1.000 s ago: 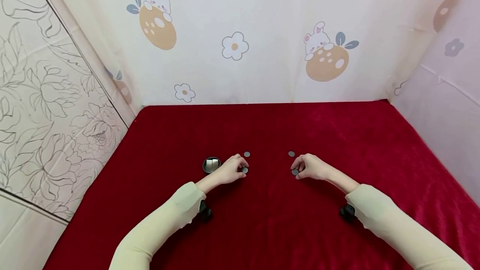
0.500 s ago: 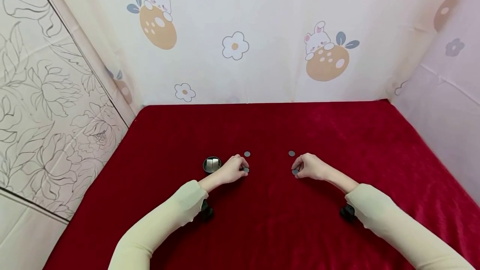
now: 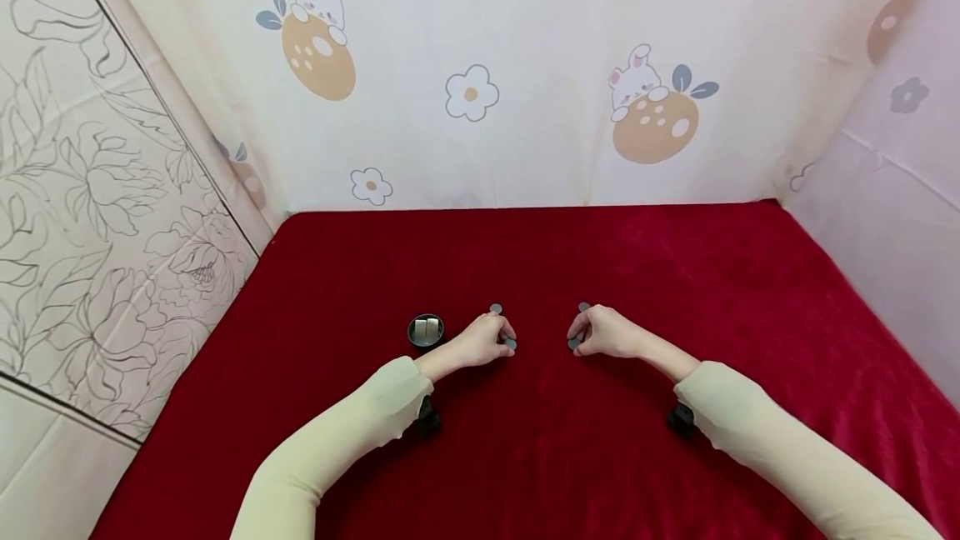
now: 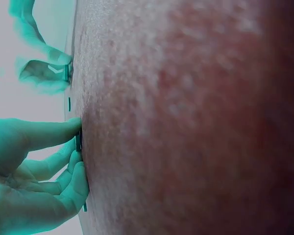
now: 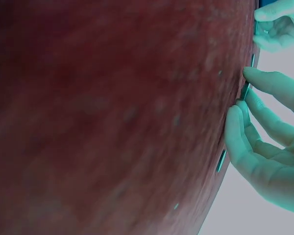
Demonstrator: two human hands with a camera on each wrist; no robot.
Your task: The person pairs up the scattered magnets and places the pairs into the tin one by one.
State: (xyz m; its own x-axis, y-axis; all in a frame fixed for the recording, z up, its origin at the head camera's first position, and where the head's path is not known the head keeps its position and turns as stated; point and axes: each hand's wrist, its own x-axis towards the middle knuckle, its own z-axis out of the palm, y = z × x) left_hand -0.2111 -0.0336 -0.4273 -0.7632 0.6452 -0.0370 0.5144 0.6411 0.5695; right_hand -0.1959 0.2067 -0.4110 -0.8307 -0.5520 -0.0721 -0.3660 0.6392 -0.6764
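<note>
In the head view my left hand point(image 3: 482, 341) pinches a small flat grey disc point(image 3: 510, 344) at its edges, low over the red cloth. Opposite it, my right hand point(image 3: 611, 332) pinches a similar disc, with part of its grey face showing. The two hands face each other across a short gap. Behind the left hand lies a third grey disc point(image 3: 496, 307). Another disc point(image 3: 583, 306) lies behind the right hand, partly covered by it. From the left wrist, the held disc point(image 4: 78, 141) appears edge-on between thumb and fingers. The right wrist view shows its disc point(image 5: 245, 91) likewise.
Left of the left hand stands a small dark round dish point(image 3: 410, 333) holding two pale blocks point(image 3: 427, 330). Red cloth point(image 3: 540, 440) covers the table. A printed curtain point(image 3: 540, 65) hangs along the back, with panels at both sides.
Both hands have moved inward toward each other, each bringing its disc along. The gap between them has narrowed. The two rear discs and the dish have stayed put.
</note>
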